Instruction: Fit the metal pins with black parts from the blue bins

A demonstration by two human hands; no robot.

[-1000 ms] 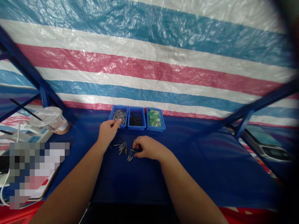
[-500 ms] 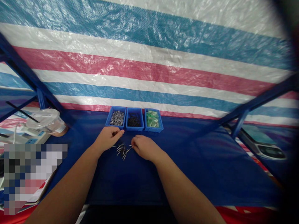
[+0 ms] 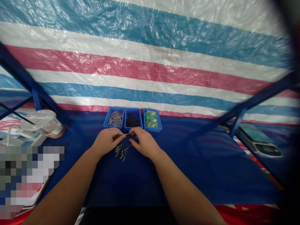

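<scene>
Between my hands is a thin metal pin (image 3: 127, 134). My left hand (image 3: 108, 140) pinches its left end. The fingers of my right hand (image 3: 144, 142) are bent around its right end, the thumb a little apart below. Under my hands, a loose pile of similar pins (image 3: 121, 151) with some dark bits lies on the blue table (image 3: 131, 181). Behind my hands stand three blue bins in a row: the left bin of metal pins (image 3: 115, 118), the middle bin of small black parts (image 3: 132, 120) and the right bin of green and clear pieces (image 3: 151, 119).
A lidded plastic cup (image 3: 44, 122) and a power strip (image 3: 31, 141) are at the left, above a blurred-out area. A digital scale (image 3: 264, 147) sits at the right, past a blue frame bar (image 3: 237, 120). Striped sheeting (image 3: 150, 72) hangs behind the bins.
My right hand has moved up and left from the pile to meet my left hand, and a pin now spans the gap between them. The view has shifted slightly.
</scene>
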